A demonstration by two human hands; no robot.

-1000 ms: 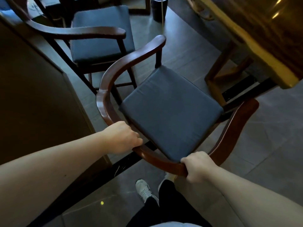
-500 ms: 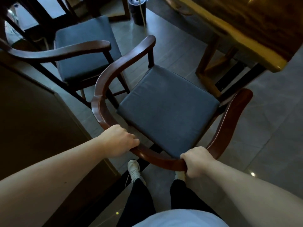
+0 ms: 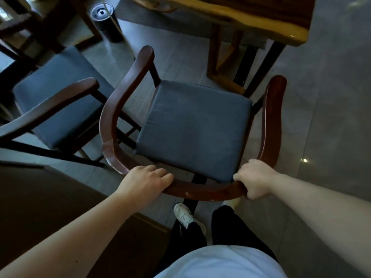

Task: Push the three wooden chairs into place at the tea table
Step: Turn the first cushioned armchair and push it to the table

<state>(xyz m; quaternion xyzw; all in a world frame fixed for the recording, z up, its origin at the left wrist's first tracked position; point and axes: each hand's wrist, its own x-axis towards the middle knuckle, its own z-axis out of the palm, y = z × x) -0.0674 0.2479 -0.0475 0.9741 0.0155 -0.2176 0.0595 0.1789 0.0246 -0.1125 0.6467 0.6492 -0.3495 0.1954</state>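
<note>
A dim room with a grey tiled floor (image 3: pixel 321 97), glossy enough to carry a small glint of light. At upper right stands the table (image 3: pixel 261 19), a thick wooden slab with a pale, uneven edge on wooden legs. A black cylinder (image 3: pixel 107 23) stands on the floor to the left of it.

The chair (image 3: pixel 192 127) sits just short of the table, its open front facing the table legs. Both arms reach forward: the left hand (image 3: pixel 144 182) lies over the curved back rail, fingers wrapped down, and the right hand (image 3: pixel 256 178) has a closed grip on the rail's right bend. The rail is smooth, reddish-brown, horseshoe-shaped; the seat cushion is dark blue-grey fabric. A second chair (image 3: pixel 58 103) of the same make stands just left.
</note>
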